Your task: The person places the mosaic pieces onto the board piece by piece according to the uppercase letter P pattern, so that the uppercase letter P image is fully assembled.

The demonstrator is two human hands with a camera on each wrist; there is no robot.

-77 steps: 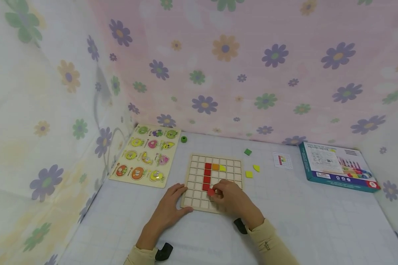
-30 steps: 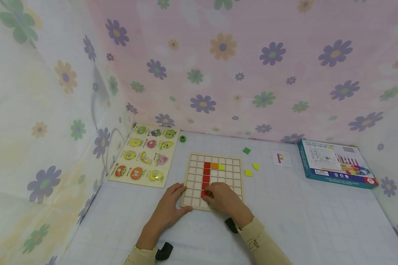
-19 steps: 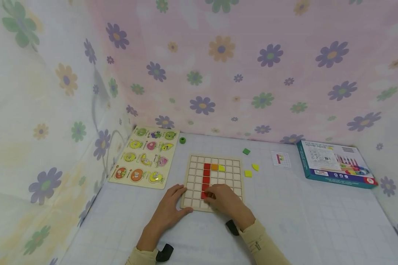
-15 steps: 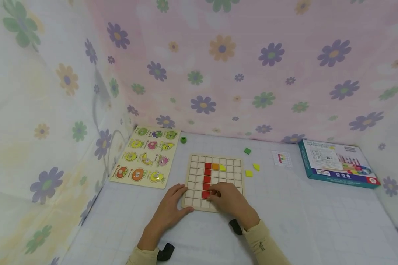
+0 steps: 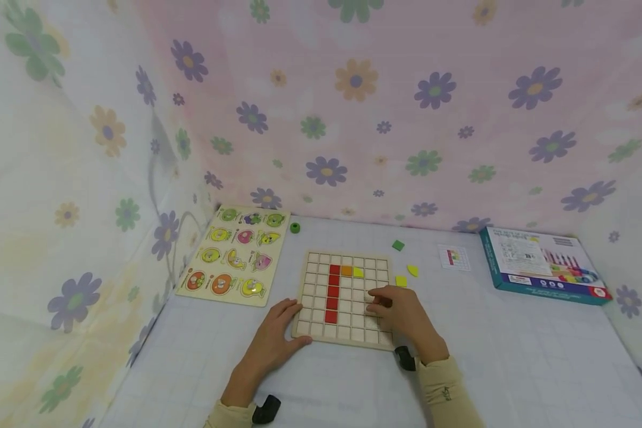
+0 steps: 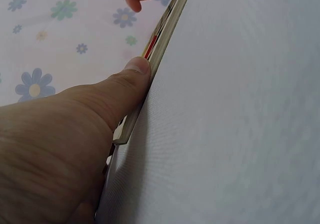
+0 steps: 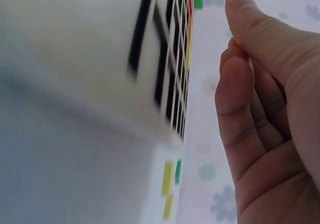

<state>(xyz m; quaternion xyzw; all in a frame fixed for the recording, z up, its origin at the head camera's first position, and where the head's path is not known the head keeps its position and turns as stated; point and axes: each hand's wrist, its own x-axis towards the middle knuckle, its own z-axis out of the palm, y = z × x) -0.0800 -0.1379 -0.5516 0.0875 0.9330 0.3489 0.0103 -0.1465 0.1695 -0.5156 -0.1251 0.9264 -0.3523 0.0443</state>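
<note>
Five red tiles point(image 5: 333, 292), one orange tile point(image 5: 346, 271) and one yellow tile point(image 5: 358, 273) sit in the board point(image 5: 346, 305), near the worktop's point(image 5: 513, 356) centre. Three loose tiles point(image 5: 401, 281), two yellow, one green, beyond its right edge, seem left to place. Left hand point(image 5: 269, 333): thumb apart from fingers, at its near-left corner; right hand point(image 5: 405, 313): fingers loosely curled, thumb apart, nothing held.

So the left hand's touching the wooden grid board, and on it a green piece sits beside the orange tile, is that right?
Not quite: it's a yellow piece beside the orange tile, as the head view shows. The left hand does touch the wooden grid board.
</note>
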